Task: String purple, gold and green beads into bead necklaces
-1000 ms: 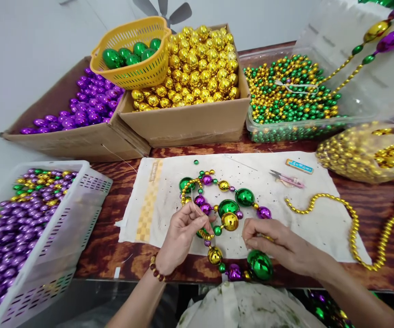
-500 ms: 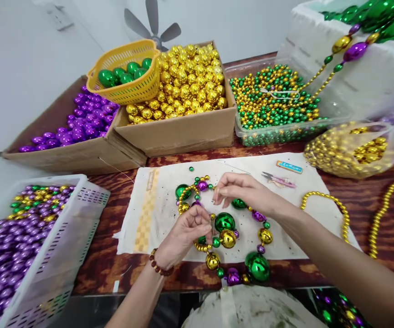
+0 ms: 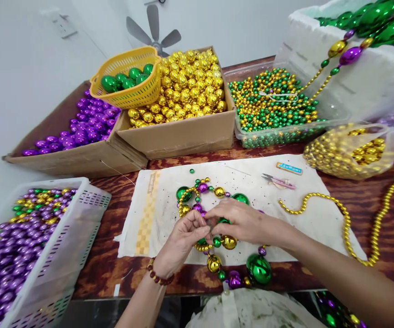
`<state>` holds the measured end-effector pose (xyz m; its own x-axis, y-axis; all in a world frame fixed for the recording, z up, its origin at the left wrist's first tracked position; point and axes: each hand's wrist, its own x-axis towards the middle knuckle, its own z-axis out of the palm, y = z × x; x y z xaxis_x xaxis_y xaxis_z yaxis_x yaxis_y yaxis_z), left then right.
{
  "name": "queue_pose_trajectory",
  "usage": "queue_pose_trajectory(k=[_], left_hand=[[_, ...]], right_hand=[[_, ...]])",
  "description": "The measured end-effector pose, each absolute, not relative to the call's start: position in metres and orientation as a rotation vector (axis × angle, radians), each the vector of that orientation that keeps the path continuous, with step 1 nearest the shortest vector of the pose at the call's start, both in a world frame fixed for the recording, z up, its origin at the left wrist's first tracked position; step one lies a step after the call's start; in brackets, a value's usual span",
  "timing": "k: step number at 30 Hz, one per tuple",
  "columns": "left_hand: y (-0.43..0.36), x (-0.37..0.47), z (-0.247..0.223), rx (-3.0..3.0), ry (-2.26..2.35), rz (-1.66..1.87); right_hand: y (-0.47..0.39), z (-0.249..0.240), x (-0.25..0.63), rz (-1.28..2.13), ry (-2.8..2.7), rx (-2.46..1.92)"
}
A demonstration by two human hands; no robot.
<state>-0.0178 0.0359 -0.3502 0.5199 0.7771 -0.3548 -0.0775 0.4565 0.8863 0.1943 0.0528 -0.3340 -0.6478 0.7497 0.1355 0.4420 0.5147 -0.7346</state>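
A necklace of green, gold and purple beads [image 3: 258, 269] lies looped on the white cloth [image 3: 268, 182] and over its front edge. Above the loop, my left hand [image 3: 190, 230] is closed in a pinch, with a fine pale thread [image 3: 202, 219] showing at its fingertips. My right hand [image 3: 243, 222] has its fingers bent together against the left fingertips. What it pinches is hidden behind the fingers. Close under the left hand is a curl of small gold beads [image 3: 183, 197]. A large green bead is partly covered by the right hand.
Scissors [image 3: 278, 181] and a blue packet [image 3: 289, 168] lie on the cloth, near a gold bead strand [image 3: 346, 223]. Behind stand cardboard boxes of purple beads [image 3: 84, 127] and gold beads [image 3: 186, 86], and a clear bin [image 3: 251, 136]. A white basket [image 3: 80, 218] is at left.
My right hand has come down and left to meet my left hand, now covering part of the necklace. My left hand stays in nearly the same place. The view has shifted slightly.
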Motion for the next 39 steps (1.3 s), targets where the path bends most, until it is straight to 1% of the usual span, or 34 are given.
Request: queue_pose_trajectory(k=[4,7,9,13,15,18,21,25,28,30,33,35,39], left_hand=[[0.038,-0.018,-0.346,1.005,0.856,0.596],[0.039,-0.018,-0.341,1.053,0.859,0.559],[0.039,-0.019,-0.338,1.107,0.876,0.537],[0.036,-0.02,-0.338,1.308,0.943,0.558],[0.033,-0.021,-0.342,1.482,1.014,0.614],[0.028,-0.021,-0.351,1.732,1.107,0.737],[0.024,-0.019,-0.363,1.811,1.129,0.89],[0.021,-0.013,-0.372,1.761,1.148,1.064],[0.018,-0.009,-0.37,1.63,1.194,1.092],[0.017,-0.008,-0.365,1.461,1.227,1.086],[0.019,-0.01,-0.359,1.188,1.211,1.083],[0.022,-0.011,-0.356,1.027,1.146,1.08],[0.024,-0.01,-0.354,0.78,0.997,1.013]], right_hand=[[0.031,-0.335,0.198,0.883,-2.324,-1.036],[0.022,-0.331,0.199,0.954,-2.322,-1.014],[0.022,-0.331,0.2,1.072,-2.261,-0.996],[0.031,-0.342,0.196,1.55,-1.872,-1.067],[0.036,-0.35,0.19,1.726,-1.713,-1.115],[0.041,-0.359,0.181,1.811,-1.581,-1.158],[0.044,-0.364,0.174,1.869,-1.458,-1.186],[0.049,-0.366,0.167,1.858,-1.437,-1.211],[0.052,-0.363,0.168,1.798,-1.456,-1.243],[0.051,-0.358,0.177,1.7,-1.506,-1.284],[0.04,-0.345,0.201,1.462,-1.665,-1.289],[0.028,-0.336,0.217,1.403,-1.728,-1.189],[0.001,-0.328,0.225,1.485,-1.618,-0.844]])
